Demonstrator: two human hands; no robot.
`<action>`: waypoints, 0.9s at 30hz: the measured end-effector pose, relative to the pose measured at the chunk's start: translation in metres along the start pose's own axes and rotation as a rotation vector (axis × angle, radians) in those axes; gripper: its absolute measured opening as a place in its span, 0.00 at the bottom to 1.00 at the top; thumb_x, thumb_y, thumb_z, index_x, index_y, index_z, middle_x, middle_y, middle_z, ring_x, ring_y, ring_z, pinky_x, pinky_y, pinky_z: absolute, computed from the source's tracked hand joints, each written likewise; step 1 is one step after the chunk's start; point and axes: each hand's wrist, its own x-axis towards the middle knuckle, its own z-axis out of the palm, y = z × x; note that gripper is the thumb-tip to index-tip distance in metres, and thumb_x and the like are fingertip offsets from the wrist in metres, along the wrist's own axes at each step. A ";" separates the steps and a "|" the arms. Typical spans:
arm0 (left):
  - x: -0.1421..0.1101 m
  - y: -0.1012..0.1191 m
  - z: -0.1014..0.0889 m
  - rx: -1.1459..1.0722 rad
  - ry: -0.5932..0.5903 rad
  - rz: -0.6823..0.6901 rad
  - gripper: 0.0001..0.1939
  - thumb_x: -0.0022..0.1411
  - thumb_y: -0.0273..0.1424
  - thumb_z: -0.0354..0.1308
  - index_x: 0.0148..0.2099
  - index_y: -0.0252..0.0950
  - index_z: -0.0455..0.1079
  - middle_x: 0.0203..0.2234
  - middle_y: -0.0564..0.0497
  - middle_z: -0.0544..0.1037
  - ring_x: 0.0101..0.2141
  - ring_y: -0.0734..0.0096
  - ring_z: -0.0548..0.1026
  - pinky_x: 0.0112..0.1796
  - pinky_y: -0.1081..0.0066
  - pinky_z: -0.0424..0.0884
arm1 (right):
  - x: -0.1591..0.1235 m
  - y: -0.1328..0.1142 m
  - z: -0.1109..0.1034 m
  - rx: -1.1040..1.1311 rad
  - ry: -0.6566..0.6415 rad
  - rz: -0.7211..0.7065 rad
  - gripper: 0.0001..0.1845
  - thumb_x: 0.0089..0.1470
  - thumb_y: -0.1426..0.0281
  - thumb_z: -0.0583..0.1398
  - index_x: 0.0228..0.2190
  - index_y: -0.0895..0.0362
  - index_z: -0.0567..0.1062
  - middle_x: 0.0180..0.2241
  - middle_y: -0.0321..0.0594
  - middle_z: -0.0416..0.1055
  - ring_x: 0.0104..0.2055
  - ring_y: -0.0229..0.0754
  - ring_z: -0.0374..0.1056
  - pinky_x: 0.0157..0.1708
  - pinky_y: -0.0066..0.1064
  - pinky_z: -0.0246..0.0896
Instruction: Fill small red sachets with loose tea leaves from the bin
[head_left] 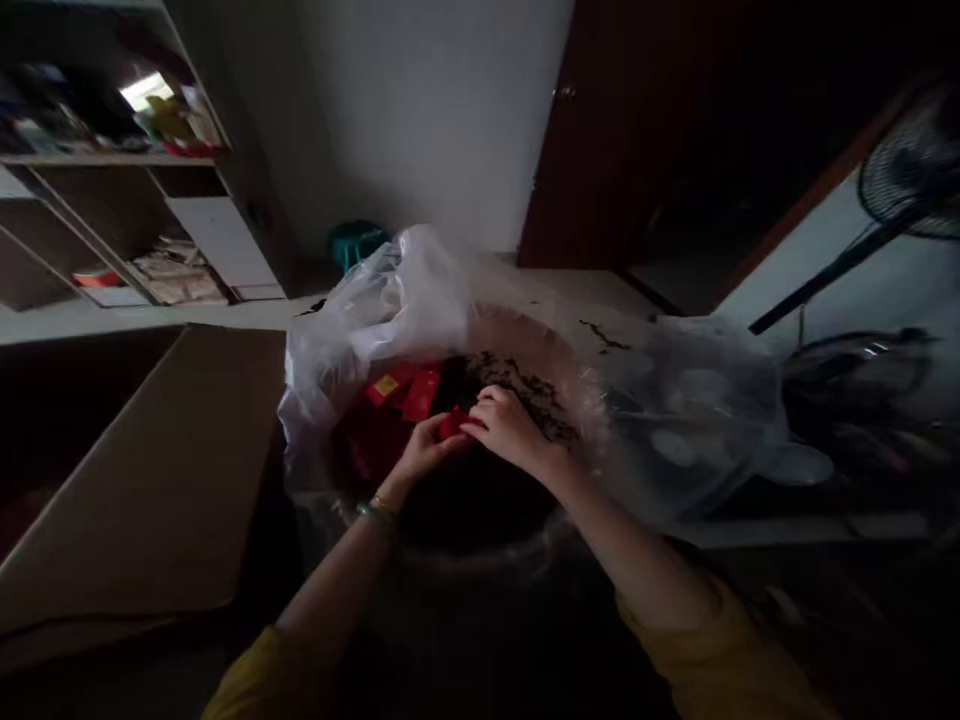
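The left hand [421,450] and the right hand [511,428] pinch a small red thing [452,426] between them. It is over a big round tub [517,335]. In the tub, red packets [421,396] lie left of the hands, and dark bits [536,397] lie past the right fingers. Crinkly plastic [420,290] covers the far edge. Well left is a brown box [150,480].

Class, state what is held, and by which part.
A small red item, too dark to identify: the left hand at its left side, the right hand at its right.
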 end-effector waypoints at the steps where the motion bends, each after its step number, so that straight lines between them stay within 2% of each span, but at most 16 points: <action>1: 0.000 0.001 0.000 -0.002 0.002 -0.007 0.20 0.48 0.41 0.66 0.37 0.30 0.72 0.27 0.52 0.74 0.28 0.74 0.68 0.32 0.76 0.65 | 0.000 -0.001 -0.001 -0.021 0.042 0.005 0.10 0.52 0.66 0.63 0.25 0.60 0.78 0.26 0.43 0.71 0.40 0.47 0.62 0.40 0.38 0.61; 5: 0.000 0.008 0.002 -0.092 0.020 -0.032 0.22 0.47 0.41 0.67 0.39 0.31 0.73 0.28 0.52 0.75 0.29 0.73 0.70 0.33 0.76 0.66 | -0.001 -0.002 -0.002 0.004 0.200 0.059 0.11 0.51 0.64 0.63 0.22 0.58 0.77 0.30 0.45 0.69 0.40 0.47 0.59 0.41 0.40 0.60; 8: 0.000 0.015 0.007 -0.239 0.082 -0.047 0.21 0.48 0.44 0.65 0.38 0.32 0.74 0.29 0.52 0.76 0.29 0.73 0.71 0.33 0.76 0.66 | -0.003 0.000 0.004 0.184 0.271 0.123 0.08 0.51 0.67 0.63 0.25 0.58 0.76 0.34 0.45 0.68 0.40 0.46 0.61 0.43 0.40 0.61; 10: 0.000 0.020 0.011 -0.334 0.165 -0.069 0.20 0.48 0.44 0.65 0.36 0.33 0.74 0.28 0.52 0.77 0.28 0.75 0.71 0.32 0.77 0.66 | -0.005 0.002 0.011 0.410 0.277 0.218 0.05 0.49 0.70 0.64 0.30 0.58 0.75 0.36 0.43 0.68 0.37 0.42 0.65 0.41 0.36 0.64; 13: 0.001 0.026 0.018 -0.421 0.255 -0.112 0.19 0.44 0.42 0.68 0.34 0.32 0.75 0.25 0.53 0.77 0.25 0.76 0.70 0.29 0.78 0.66 | -0.007 0.004 0.018 0.730 0.285 0.442 0.17 0.44 0.69 0.66 0.39 0.58 0.73 0.34 0.40 0.72 0.32 0.39 0.68 0.36 0.32 0.65; 15: 0.000 0.029 0.022 -0.446 0.300 -0.126 0.19 0.42 0.41 0.69 0.32 0.32 0.75 0.24 0.53 0.77 0.24 0.77 0.70 0.28 0.78 0.65 | -0.007 0.004 0.018 0.852 0.265 0.563 0.19 0.41 0.65 0.67 0.37 0.58 0.74 0.31 0.38 0.74 0.33 0.40 0.69 0.37 0.32 0.64; 18: 0.000 0.031 0.025 -0.446 0.351 -0.124 0.17 0.40 0.39 0.70 0.31 0.32 0.75 0.23 0.53 0.77 0.24 0.76 0.71 0.28 0.77 0.66 | -0.006 0.004 0.014 0.967 0.225 0.663 0.17 0.38 0.60 0.67 0.29 0.58 0.77 0.28 0.38 0.76 0.32 0.42 0.70 0.37 0.33 0.64; 22: 0.000 0.034 0.027 -0.453 0.327 -0.095 0.16 0.41 0.38 0.70 0.31 0.33 0.75 0.24 0.53 0.77 0.24 0.76 0.72 0.30 0.77 0.67 | -0.005 0.004 0.009 1.034 0.242 0.692 0.15 0.36 0.60 0.67 0.24 0.58 0.77 0.25 0.37 0.76 0.30 0.41 0.70 0.35 0.31 0.63; 27: -0.001 0.039 0.026 -0.419 0.187 -0.170 0.19 0.39 0.38 0.71 0.31 0.31 0.75 0.25 0.51 0.78 0.23 0.73 0.72 0.27 0.75 0.68 | -0.005 0.006 0.005 0.993 0.209 0.628 0.10 0.38 0.64 0.66 0.24 0.58 0.77 0.25 0.37 0.76 0.30 0.41 0.70 0.34 0.31 0.63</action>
